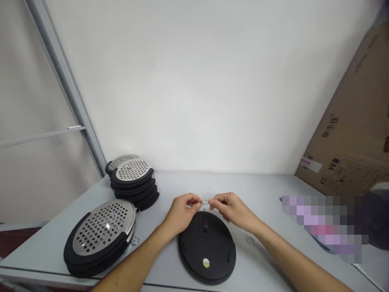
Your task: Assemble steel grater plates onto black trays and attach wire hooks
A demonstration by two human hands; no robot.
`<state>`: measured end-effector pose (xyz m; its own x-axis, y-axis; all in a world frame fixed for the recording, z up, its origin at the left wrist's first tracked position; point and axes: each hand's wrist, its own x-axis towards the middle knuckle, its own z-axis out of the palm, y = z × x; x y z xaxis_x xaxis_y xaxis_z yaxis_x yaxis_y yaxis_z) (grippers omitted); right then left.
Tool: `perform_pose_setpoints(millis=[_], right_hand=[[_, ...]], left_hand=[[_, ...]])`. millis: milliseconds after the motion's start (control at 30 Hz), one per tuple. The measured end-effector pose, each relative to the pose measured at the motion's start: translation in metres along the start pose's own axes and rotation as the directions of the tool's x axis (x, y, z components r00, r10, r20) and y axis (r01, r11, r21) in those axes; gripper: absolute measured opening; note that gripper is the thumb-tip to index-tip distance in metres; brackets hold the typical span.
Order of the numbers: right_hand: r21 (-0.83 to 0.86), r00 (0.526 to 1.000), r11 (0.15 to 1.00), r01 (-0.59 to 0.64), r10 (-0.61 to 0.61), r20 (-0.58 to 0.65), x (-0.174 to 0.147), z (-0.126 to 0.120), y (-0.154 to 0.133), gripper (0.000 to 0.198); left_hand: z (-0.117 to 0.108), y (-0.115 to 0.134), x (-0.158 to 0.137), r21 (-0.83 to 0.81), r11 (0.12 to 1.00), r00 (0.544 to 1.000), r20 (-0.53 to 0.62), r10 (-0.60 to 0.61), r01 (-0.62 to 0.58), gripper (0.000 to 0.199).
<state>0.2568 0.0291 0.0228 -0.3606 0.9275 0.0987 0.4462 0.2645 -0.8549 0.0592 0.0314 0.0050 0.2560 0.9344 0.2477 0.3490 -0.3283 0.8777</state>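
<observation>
A round black disc (209, 247) lies flat on the table in front of me, with a short strap-like tab at its far end and a small pale sticker on it. Just beyond that tab is a small metal ring (205, 201). My left hand (184, 209) pinches the ring's left side between thumb and fingertips. From the right, my right hand (230, 207) pinches its other side. Another metal ring (250, 241) lies loose under my right forearm.
At the left stand a near stack of black-rimmed perforated metal discs (101, 229) and a taller stack behind it (133, 178), some with rings. A cardboard box (349, 134) leans at the right, near a blurred-out item (322, 227) and a white cable (366, 275). A white wall (206, 89) closes the back.
</observation>
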Motion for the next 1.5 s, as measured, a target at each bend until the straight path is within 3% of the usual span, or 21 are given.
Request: perform_pose_setpoints(millis=[133,300,467,667,800,900,1033,1133,1300,1500], right_hand=[[-0.016,0.991,0.998,0.068,-0.069,-0.118,-0.001,0.0,-0.002,0.039],[0.029,0.996,0.997,0.065,-0.063,-0.062,-0.001,0.006,0.003,0.042],[0.104,0.994,0.994,0.027,-0.016,-0.105,0.001,0.016,0.01,0.044],[0.084,0.987,0.991,0.108,-0.097,-0.124,0.001,0.021,0.012,0.041],[0.103,0.986,0.991,0.084,-0.068,-0.155,0.001,0.017,0.01,0.034],[0.286,0.994,0.957,0.038,-0.006,-0.112,0.003,0.014,0.008,0.035],[0.569,0.999,0.822,-0.029,0.017,0.027,0.004,0.015,0.007,0.042],[0.682,0.989,0.724,-0.102,0.0,0.148,0.003,0.018,0.006,0.04],[0.696,0.962,0.692,-0.193,-0.007,0.274,0.002,0.017,0.008,0.039],[0.662,0.965,0.725,-0.19,0.013,0.262,0.004,0.01,0.014,0.029]], left_hand=[[0.0,0.003,-0.001,-0.032,0.999,0.998,-0.06,0.014,-0.016,0.019],[0.002,0.002,-0.002,-0.183,0.983,1.0,0.013,-0.001,0.003,0.028],[0.002,0.002,0.0,-0.254,0.967,1.0,-0.005,-0.03,0.028,0.029],[0.001,0.008,-0.001,-0.388,0.919,0.997,0.055,-0.052,0.069,0.024],[0.003,0.006,-0.004,-0.248,0.968,0.998,-0.052,0.035,-0.046,0.018],[0.004,0.008,-0.006,-0.053,0.985,0.977,-0.145,0.153,-0.162,0.012],[0.002,0.014,-0.008,0.035,0.966,0.959,-0.112,0.258,-0.256,0.013],[0.002,0.014,-0.009,0.051,0.956,0.952,-0.091,0.292,-0.288,0.014],[0.0,0.008,-0.008,0.099,0.911,0.911,-0.062,0.408,-0.401,0.016],[-0.001,0.006,-0.005,0.135,0.911,0.913,-0.071,0.402,-0.39,0.016]])
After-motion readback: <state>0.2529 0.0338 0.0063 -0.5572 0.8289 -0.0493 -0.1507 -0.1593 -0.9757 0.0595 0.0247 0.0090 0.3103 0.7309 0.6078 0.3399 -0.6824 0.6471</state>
